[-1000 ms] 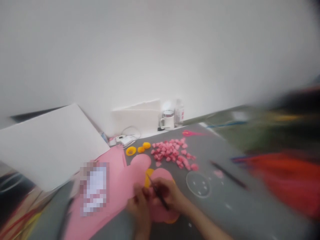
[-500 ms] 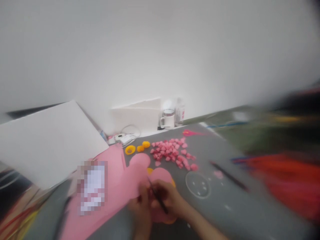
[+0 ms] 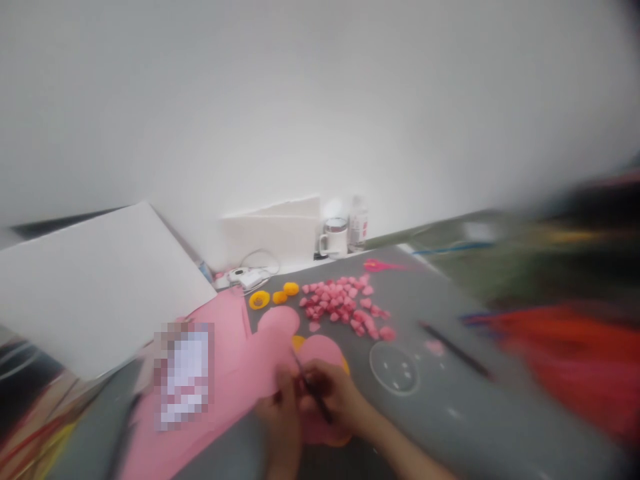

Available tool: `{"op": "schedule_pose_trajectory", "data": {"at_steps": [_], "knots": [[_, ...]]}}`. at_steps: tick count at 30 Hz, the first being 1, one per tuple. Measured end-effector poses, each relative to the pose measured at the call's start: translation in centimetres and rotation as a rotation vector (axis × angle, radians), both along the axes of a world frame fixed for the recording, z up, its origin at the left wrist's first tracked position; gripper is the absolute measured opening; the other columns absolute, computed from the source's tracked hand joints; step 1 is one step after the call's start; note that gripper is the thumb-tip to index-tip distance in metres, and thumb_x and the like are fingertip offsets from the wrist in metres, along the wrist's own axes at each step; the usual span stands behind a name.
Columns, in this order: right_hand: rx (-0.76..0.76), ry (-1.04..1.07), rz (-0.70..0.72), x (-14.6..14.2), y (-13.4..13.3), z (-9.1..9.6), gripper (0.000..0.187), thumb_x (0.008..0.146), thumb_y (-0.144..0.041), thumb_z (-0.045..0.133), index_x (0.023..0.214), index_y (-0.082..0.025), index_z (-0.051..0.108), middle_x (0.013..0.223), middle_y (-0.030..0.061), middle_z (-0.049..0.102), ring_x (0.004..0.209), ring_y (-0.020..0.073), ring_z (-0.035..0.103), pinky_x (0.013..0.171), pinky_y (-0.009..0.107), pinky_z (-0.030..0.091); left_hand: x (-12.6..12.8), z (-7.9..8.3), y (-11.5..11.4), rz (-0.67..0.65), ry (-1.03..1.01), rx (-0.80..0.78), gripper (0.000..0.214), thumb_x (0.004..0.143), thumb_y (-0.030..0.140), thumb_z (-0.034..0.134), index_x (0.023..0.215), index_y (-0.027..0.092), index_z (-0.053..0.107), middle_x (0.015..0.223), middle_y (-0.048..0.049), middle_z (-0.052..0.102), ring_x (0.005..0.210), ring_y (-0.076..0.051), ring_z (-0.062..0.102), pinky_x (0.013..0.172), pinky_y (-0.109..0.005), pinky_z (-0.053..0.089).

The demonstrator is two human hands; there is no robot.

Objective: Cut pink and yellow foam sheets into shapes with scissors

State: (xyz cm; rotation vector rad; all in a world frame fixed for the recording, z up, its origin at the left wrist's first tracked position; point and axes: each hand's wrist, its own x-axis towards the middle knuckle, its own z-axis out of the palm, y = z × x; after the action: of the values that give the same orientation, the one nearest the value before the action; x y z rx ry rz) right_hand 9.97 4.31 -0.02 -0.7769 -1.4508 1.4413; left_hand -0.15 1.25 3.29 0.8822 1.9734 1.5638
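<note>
My right hand [image 3: 336, 393] is closed around a dark, slim, pen-like tool [image 3: 315, 393], held slantwise with its thin tip toward the upper left. My left hand [image 3: 283, 407] is next to it, fingers pinched together close to the tool; what they hold, if anything, is blurred and hidden. Under and behind the hands lie a pink round piece [image 3: 323, 350] with yellow showing at its edge and another pink rounded piece [image 3: 279, 321]. A heap of small pink pieces [image 3: 335, 300] is spread beyond them, beside several yellow round pieces [image 3: 259, 300].
Pink sheets [image 3: 230, 320] cover the left of the grey table [image 3: 450, 413], with a pixelated patch on them. A white board [image 3: 110, 280] stands at left. A round clear dish [image 3: 394, 369], a dark stick [image 3: 457, 350] and red material [image 3: 560, 360] are at right; a mug [image 3: 335, 237] and bottle [image 3: 359, 225] stand behind.
The tool in my right hand has tilted slightly and shifted a little to the left. Otherwise the hands and the things on the table look the same.
</note>
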Motion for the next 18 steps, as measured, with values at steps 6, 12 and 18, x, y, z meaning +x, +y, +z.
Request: {"op": "schedule_pose_trajectory", "data": {"at_steps": [6,12,18], "knots": [[0.011,-0.006,0.0,-0.1,0.2,-0.8,0.027,0.068,-0.041,0.069,0.079,-0.017,0.061,0.064,-0.0009,0.057,0.061,0.0128,0.051,0.057,0.022,0.044,-0.1,0.5,-0.1,-0.093,-0.01,-0.156,0.065,0.069,0.069,0.044,0.048,0.011,0.064,0.046,-0.0117,0.063,0.049,-0.026,0.063,0.042,-0.028,0.045],[0.029,0.064,0.019,0.1,0.3,-0.1,0.031,0.069,-0.04,0.069,0.091,-0.019,0.06,0.063,-0.0016,0.056,0.066,0.0149,0.054,0.064,0.026,0.046,-0.3,1.0,0.0,-0.137,0.061,-0.18,0.064,0.062,0.072,0.048,0.044,0.012,0.064,0.042,-0.013,0.061,0.046,-0.028,0.062,0.039,-0.03,0.043],[0.023,0.051,0.002,0.2,0.2,0.2,0.032,0.067,-0.039,0.072,0.089,-0.018,0.06,0.07,0.0012,0.06,0.067,0.0151,0.054,0.061,0.025,0.046,-0.2,1.1,0.2,-0.12,0.024,-0.155,0.063,0.061,0.07,0.051,0.049,0.01,0.067,0.047,-0.015,0.064,0.049,-0.029,0.064,0.039,-0.031,0.044]]}}
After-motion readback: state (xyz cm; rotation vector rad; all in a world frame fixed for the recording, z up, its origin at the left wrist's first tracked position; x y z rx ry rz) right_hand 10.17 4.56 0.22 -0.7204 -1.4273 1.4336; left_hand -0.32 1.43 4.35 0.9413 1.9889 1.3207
